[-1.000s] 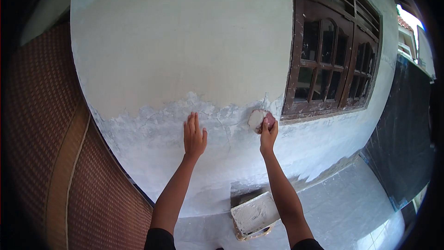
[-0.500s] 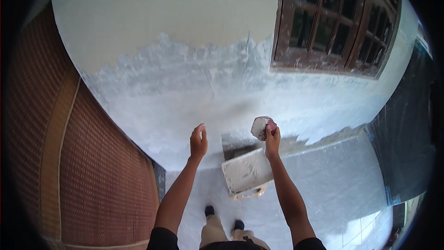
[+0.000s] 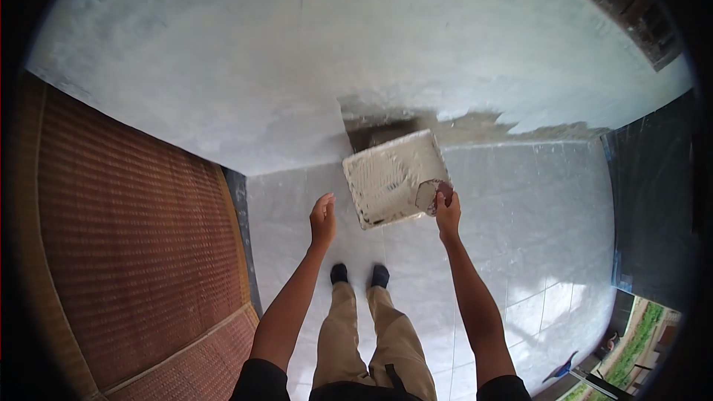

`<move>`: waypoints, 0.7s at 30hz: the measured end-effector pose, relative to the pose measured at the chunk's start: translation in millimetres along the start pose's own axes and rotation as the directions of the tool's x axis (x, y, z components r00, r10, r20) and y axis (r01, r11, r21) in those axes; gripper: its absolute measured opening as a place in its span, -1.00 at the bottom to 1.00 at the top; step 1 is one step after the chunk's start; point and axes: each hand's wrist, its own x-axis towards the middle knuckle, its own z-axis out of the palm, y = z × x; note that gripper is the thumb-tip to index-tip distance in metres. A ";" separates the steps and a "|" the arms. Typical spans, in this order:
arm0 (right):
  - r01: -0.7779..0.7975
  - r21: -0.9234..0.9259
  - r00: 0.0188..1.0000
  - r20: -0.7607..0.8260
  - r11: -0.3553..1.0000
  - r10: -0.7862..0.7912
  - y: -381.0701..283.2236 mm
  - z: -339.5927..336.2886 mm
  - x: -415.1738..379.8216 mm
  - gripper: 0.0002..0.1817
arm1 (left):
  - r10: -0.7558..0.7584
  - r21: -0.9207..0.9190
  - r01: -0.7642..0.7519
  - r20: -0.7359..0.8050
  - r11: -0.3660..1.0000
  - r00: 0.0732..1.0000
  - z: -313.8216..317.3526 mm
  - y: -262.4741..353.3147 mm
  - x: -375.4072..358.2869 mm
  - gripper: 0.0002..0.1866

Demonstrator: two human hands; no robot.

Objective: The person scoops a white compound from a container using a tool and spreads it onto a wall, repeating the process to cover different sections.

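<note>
My right hand [image 3: 448,215] grips a putty scraper [image 3: 428,197] by its reddish-brown part, thumb on top, with the pale, caked plate pointing left. In this view the scraper overlaps the lower right corner of a white paint tray [image 3: 386,171]. The tray has a ridged bottom smeared with off-white paste. Off to the tray's lower left, my left hand [image 3: 323,219] hangs in the air holding nothing, its fingers loosely bent and thumb apart.
Ahead rises a wall [image 3: 245,82] coated in whitish paste, with a bare grey patch [image 3: 475,126] low down. A woven brown mat [image 3: 148,230] stands along the left. Dark sheeting [image 3: 653,193] borders the right. Grey sheeting covers the floor [image 3: 535,230] around my feet.
The view has tipped down from the window and upper wall toward the floor. My right hand has brought the scraper from in front of the wall to over the tray. My left hand stays empty.
</note>
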 end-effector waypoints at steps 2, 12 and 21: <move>0.083 -0.149 0.996 -0.024 0.985 -0.088 5.9 4.0 1.6 -0.62 | -0.066 -0.014 0.066 0.005 0.998 0.998 11.9 -34.4 -6.2 -0.67; 0.382 -0.442 0.924 0.149 0.812 -0.353 54.1 63.5 58.9 -0.77 | -0.158 -0.027 0.158 -0.006 0.987 0.987 75.6 -156.2 -16.6 -0.62; 0.654 -0.453 0.756 0.352 0.606 -0.552 66.2 104.1 93.1 -0.87 | -0.245 -0.257 0.269 0.121 0.928 0.962 91.2 -184.1 -4.2 -0.55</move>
